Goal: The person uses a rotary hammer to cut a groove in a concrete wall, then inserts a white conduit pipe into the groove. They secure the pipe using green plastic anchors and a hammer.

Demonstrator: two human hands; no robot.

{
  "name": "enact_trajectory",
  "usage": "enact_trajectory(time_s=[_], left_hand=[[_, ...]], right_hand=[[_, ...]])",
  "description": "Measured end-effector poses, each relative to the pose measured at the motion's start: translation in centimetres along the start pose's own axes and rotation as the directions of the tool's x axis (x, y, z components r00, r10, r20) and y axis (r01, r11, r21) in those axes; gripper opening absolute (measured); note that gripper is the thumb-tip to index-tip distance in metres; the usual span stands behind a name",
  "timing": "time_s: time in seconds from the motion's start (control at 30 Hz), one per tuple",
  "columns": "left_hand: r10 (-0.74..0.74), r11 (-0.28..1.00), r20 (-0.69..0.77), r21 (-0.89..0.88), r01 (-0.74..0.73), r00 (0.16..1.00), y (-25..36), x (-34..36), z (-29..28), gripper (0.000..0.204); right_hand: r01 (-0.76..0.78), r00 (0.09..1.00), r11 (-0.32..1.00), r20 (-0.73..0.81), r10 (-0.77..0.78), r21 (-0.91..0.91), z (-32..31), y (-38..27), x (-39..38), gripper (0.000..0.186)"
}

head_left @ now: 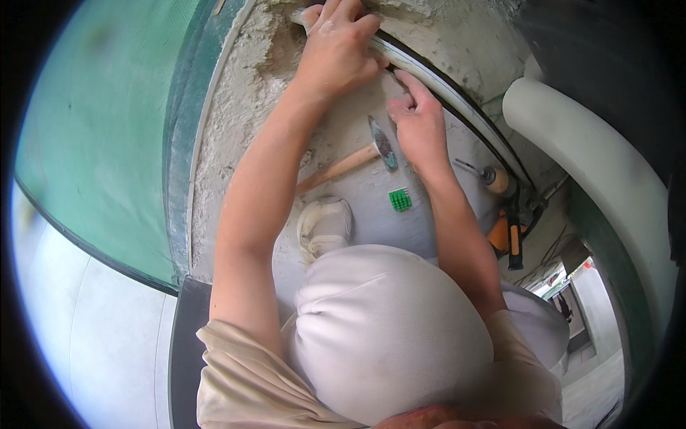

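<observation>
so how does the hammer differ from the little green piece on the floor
The hammer is long; the green piece is small and blocky. The hammer has a tan handle and dark head; the green piece is bright and ribbed. Both lie on the floor, unheld.

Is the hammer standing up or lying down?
The hammer is lying down: its wooden handle stretches along the dusty floor instead of pointing up.
</observation>
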State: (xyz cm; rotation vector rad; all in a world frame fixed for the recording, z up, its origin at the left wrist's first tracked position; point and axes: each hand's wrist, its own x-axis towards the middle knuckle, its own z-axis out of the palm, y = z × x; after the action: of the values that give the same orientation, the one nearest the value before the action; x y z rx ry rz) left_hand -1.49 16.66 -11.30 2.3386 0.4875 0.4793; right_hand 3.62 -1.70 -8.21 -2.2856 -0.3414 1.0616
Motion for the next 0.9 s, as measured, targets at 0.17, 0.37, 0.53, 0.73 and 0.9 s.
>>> enact_trajectory(time_s=[0.17,0.37,0.53,0.73,0.9], left_hand=[[0.003,1.0,-0.004,-0.013,-0.003,1.0,0.0,0.0,-0.1,0.023],[0.014,1.0,0.008,-0.002,-0.014,1.0,-0.1,-0.1,-0.2,0.023],[0.018,0.998,-0.036,-0.056,-0.02,0.999,0.1,0.0,-0.2,0.022],[0.002,0.999,-0.006,-0.046,-0.002,1.0,0.0,-0.1,-0.4,0.022],[0.02,0.999,-0.013,-0.041,-0.021,1.0,0.0,0.0,-0.3,0.023]], right_hand=[[0.006,0.996,0.952,0.091,0.023,-0.306,-0.4,-0.9,-0.6,0.062],[0.096,0.98,0.739,0.193,0.046,-0.666,-1.2,-4.1,-0.7,0.065],[0.216,0.975,0.659,0.129,-0.179,-0.72,-0.3,-3.1,-0.2,0.051],[0.304,0.937,0.731,0.055,-0.344,-0.61,-0.8,1.1,0.4,0.047],[0.248,0.962,0.88,-0.001,-0.272,-0.405,-1.3,1.1,0.4,0.05]])
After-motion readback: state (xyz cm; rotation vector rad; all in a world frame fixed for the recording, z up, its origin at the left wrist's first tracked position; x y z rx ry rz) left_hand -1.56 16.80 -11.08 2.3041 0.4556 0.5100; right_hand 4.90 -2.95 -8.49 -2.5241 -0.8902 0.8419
